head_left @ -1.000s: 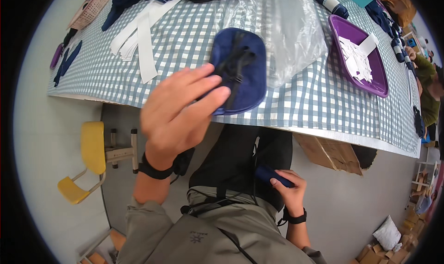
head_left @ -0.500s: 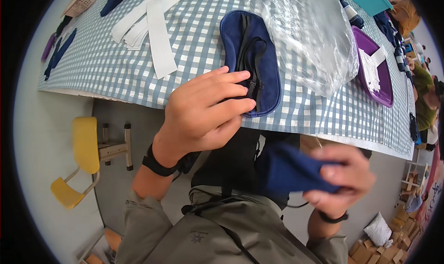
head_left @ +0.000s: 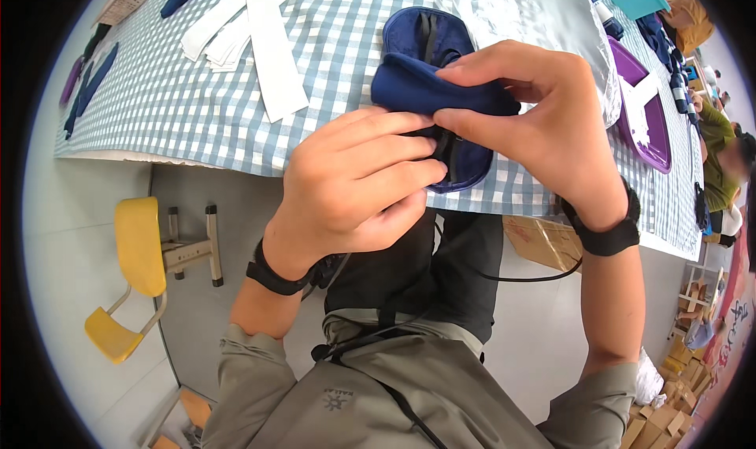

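Moved: our right hand [head_left: 543,126] has come up from below the desk edge since half a second ago, and the dark blue fabric piece [head_left: 429,91] it carries now sits over the desk [head_left: 197,95] instead of down by our lap.
Also moved: our left hand [head_left: 354,189] has shifted in toward the right one, so both hands now meet on the same cloth.
Right hand: closed in a pinch, thumb and fingers clamped on the upper fold of the fabric piece.
Left hand: fingers curled, their tips pressing the lower part of the blue cloth; we cannot tell whether they truly grip it or only steady it, since the fingers cover the contact.
Fabric piece: held just above the near edge of the desk, between the two hands.
Second blue piece: a padded oval pouch [head_left: 429,32] with a dark strap lies on the checked cloth directly behind the hands; it seems to run on beneath them, though the overlap hides where one piece ends.
What this means: the work has gone from fetching to two-handed handling, the cloth now being brought against the pouch.
Around: white fabric strips [head_left: 264,44] to the left, a purple tray [head_left: 657,134] to the right, a yellow stool [head_left: 138,268] below.
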`<state>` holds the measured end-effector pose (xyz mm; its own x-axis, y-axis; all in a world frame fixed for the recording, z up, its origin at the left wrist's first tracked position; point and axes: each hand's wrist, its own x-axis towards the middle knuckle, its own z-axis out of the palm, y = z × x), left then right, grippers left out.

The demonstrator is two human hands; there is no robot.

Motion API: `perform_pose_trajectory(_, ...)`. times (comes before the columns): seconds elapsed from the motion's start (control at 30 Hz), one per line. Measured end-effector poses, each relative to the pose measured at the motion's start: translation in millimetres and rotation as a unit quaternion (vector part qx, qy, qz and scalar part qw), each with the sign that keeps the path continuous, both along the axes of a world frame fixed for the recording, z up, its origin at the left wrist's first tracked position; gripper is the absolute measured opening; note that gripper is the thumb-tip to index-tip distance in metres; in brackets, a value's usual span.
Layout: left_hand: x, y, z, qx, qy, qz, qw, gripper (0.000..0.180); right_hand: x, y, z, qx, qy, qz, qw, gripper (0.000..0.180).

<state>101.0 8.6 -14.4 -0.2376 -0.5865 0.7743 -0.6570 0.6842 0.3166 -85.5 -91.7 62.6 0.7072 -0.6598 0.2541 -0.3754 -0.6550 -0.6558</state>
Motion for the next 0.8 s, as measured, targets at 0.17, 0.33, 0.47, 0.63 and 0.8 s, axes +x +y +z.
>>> perform_pose_trajectory(0.17,-1,7,-2,0.001,-0.009,0.03,1.0,0.03,-5,-3,-3,0.003,0.015,-0.001,1.0,0.024)
perform_pose_trajectory(0.33,6,12,-1,-0.04,-0.027,0.069,0.996,0.035,-1,-1,-9,-0.029,-0.032,0.048,0.998,0.025)
perform_pose_trajectory(0.47,3,8,-2,-0.049,-0.01,0.075,0.996,0.033,1,0,-13,-0.069,-0.034,0.06,0.995,0.025)
perform_pose_trajectory(0.63,15,4,4,-0.014,-0.01,0.026,1.0,0.031,8,-3,-11,-0.083,-0.052,0.08,0.992,0.024)
perform_pose_trajectory(0.8,9,5,26,0.029,-0.009,0.015,0.999,0.026,-3,-1,-7,-0.07,-0.091,0.076,0.991,0.021)
